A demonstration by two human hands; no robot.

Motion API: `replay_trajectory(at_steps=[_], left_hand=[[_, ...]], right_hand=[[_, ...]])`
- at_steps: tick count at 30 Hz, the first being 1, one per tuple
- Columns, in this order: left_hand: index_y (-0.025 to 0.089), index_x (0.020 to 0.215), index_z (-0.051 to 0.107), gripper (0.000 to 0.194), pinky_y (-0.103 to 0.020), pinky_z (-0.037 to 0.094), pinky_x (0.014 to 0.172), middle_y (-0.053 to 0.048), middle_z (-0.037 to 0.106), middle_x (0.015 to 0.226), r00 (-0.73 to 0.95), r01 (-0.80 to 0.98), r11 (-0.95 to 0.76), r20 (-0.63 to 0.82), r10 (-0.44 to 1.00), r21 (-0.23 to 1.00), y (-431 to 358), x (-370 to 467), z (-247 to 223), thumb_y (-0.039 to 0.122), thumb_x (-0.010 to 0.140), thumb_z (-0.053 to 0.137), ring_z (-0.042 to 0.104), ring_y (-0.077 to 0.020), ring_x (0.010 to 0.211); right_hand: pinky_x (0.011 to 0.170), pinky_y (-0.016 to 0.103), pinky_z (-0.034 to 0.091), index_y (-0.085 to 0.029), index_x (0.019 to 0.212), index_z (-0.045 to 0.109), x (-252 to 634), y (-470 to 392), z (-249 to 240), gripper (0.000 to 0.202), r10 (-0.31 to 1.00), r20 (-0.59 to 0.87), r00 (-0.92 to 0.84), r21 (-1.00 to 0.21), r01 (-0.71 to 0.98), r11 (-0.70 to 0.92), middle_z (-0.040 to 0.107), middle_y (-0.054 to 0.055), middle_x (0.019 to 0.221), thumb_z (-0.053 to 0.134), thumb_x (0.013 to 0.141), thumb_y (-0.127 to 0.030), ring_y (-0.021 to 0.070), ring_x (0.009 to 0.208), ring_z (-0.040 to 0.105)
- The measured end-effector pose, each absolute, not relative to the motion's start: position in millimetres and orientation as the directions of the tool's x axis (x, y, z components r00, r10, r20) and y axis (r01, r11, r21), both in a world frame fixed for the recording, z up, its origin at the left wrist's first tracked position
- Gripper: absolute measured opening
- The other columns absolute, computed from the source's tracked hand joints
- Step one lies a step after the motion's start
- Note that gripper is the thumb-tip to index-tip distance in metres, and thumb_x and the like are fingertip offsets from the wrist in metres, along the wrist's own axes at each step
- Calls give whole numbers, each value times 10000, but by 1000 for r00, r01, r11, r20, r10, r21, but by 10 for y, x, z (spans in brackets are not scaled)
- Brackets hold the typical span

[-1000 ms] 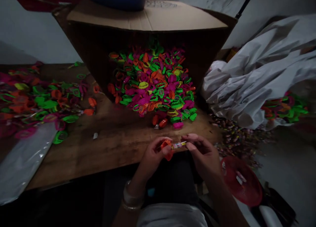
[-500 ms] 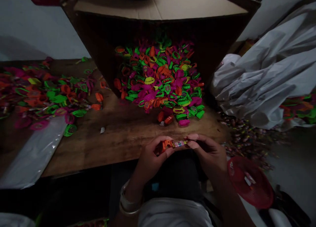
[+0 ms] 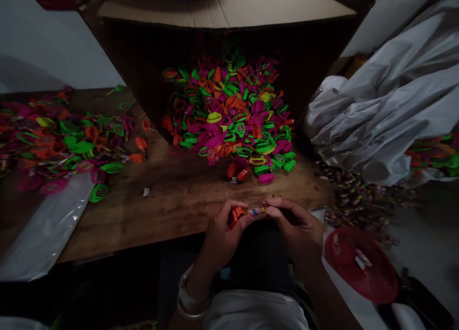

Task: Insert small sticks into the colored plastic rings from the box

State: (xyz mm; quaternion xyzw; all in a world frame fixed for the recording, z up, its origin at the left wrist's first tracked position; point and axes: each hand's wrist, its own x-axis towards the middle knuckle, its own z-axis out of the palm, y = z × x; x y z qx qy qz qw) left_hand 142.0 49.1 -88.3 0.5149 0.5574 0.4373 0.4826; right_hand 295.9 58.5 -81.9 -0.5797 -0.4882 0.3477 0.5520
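Note:
In front of my lap, my left hand (image 3: 221, 230) is closed on an orange plastic toy watch (image 3: 237, 214). A small wrapped candy (image 3: 255, 211) with a clear, colourful wrapper stretches from the watch across to my right hand (image 3: 297, 227). My right thumb and fingers pinch its yellowish twisted end. Whether the candy's other end is threaded into the watch, I cannot tell, as my left fingers hide part of it. Just beyond my hands, a pile of pink, green, orange and yellow toy watches (image 3: 239, 129) spills out of a cardboard box (image 3: 229, 9) lying on its side.
More toy watches, some with candies, are heaped on the wooden table (image 3: 168, 196) at left, near a clear plastic bag (image 3: 53, 229). To the right stand a white sack (image 3: 380, 110), many loose wrapped candies (image 3: 369, 201) and a red plastic basket (image 3: 362, 282).
Both hands have shifted slightly left, and my right hand has come nearer my left. Less of the candy shows between them. The whole view has moved a little.

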Motion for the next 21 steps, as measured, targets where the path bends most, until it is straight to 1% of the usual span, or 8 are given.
replay_trajectory(at_steps=[5,8,10,12,14,16,19,21], left_hand=[[166,831,631,263,-204,368,538,24,552,630,58,-83,236,-232,971,968,564,1426,-1080,420,776,674,464,-97,559],[166,817,619,432,-190,415,521,1,601,666,-83,-363,230,-277,957,903,817,1095,-1055,545,656,750,538,-111,587],[181,985,614,602,-250,516,672,-60,668,913,-309,-536,10,-207,928,844,1009,738,-962,705,689,618,634,-181,832],[186,1203,526,751,-404,530,847,-127,590,1238,-401,-600,-78,-215,891,796,1156,414,-880,785,772,386,600,-273,1090],[250,1290,451,680,-476,528,865,-132,500,1377,-472,-492,-35,-233,850,870,1253,268,-877,694,776,485,585,-285,1134],[271,1247,504,595,-468,523,877,-116,557,1325,-432,-258,81,-190,882,963,1337,361,-968,515,724,649,605,-268,1102],[191,962,678,304,-420,469,935,-105,699,1032,-249,150,126,-86,965,981,1517,818,-1189,335,694,685,635,-257,1005],[167,784,699,142,-418,437,940,-108,711,888,-198,312,101,-40,979,945,1668,1151,-1316,282,709,662,638,-266,940]], right_hand=[[652,279,563,-244,776,740,2825,637,-963,45,961,149,234,-983,143,118,742,15,783,714,745,-264,177,711,685],[737,295,579,-246,1051,695,2778,713,-1062,318,983,89,159,-996,21,86,734,44,986,726,737,-286,185,845,695],[797,307,574,-243,1205,617,2871,750,-1136,474,988,64,141,-998,-3,65,699,72,1120,714,748,-322,192,952,682],[817,322,568,-224,1241,589,3116,785,-1228,489,986,60,157,-993,107,43,677,96,1176,672,783,-373,202,1006,670],[798,345,569,-196,1218,604,3495,848,-1333,452,981,76,179,-933,359,7,683,114,1165,619,814,-397,219,985,681],[742,356,569,-184,1160,641,3930,965,-1419,378,976,99,196,-730,680,-63,711,112,1094,569,823,-338,227,886,703],[742,371,537,-173,905,713,4481,1238,-1460,217,961,81,265,-573,801,-172,744,113,907,585,729,-159,258,810,701],[751,351,510,-179,741,694,4689,1445,-1439,168,951,72,302,-505,833,-226,734,109,782,575,692,-70,266,809,694]])
